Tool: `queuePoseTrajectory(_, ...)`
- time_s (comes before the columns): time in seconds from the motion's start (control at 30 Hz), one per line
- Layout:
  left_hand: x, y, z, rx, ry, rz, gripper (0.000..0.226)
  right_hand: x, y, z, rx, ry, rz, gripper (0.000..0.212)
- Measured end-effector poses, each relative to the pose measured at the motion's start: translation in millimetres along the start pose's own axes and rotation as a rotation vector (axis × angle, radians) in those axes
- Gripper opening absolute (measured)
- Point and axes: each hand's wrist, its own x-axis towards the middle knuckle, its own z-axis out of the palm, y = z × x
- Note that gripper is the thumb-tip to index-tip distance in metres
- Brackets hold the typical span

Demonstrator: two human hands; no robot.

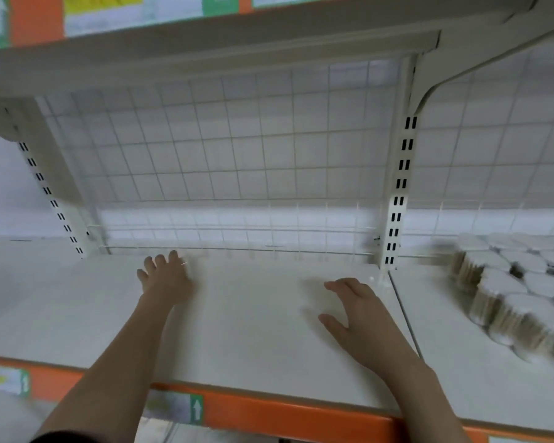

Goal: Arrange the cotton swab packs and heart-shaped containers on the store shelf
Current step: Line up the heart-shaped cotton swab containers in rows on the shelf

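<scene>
On the white store shelf (pixel 253 321), over the middle bay, both hands are hovering low or resting with nothing in them. The left hand (pixel 165 276) is reaching deep toward the back, close to the wire grid panel (pixel 224 155), with its fingers spread and fairly straight; whether the palm is touching the shelf cannot be told through the blur. The right hand (pixel 355 311) is lying nearer the front, flat and relaxed, thumb out to the side, fingers pointing toward the back and slightly left. The cotton swab containers (pixel 509 289) are sitting in the neighbouring bay to the right, beyond the slotted upright (pixel 397 199) and the seam between the two shelf boards. They are clustered tightly, lids up, running in a band from the back of that bay toward the front right corner of the view; the motion blur is making it impossible to say whether they are the heart-shaped kind or how many there are. No flat swab packs are showing anywhere. The relation that matters is plain: the stock is lying to the right of both hands, and the right hand is clearly the nearer one, just beside the seam, while the left hand is well apart from the cluster with the other hand between. A likely next move is the right hand swinging rightward across the seam to take the nearest container, though nothing yet is showing that reach beginning.
</scene>
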Motion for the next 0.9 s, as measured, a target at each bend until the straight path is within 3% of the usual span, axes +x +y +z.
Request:
queuePoseTrajectory(0.2,7.4,-10.7,8.1,-0.055,0.035,0.027,0.043,2.4,-3.3,3.6,-0.028,0.000,0.029,0.052)
queuePoseTrajectory(0.37,5.3,-0.5,11.1,-0.080,0.037,0.098,0.054,1.2,-6.4,5.1,-0.025,-0.002,0.040,0.052)
queuePoseTrajectory(0.57,-24.6,38.4,7.8,-0.464,0.027,0.124,0.038,-13.8,-7.7,-4.1,-0.017,0.032,0.049,0.049)
queuePoseTrajectory(0.63,-44.3,58.6,3.7,-0.554,0.013,0.175,0.036,-24.3,-4.1,-12.2,-0.023,0.057,0.061,0.049)
queuePoseTrajectory(0.77,-95.3,110.8,-10.4,-0.700,-0.024,0.354,0.059,-48.2,7.9,-36.9,-0.043,0.121,0.113,0.048)
queuePoseTrajectory(0.9,-164.2,163.1,-32.0,-0.838,-0.036,0.505,0.051,-74.5,25.3,-70.2,-0.064,0.189,0.151,0.046)
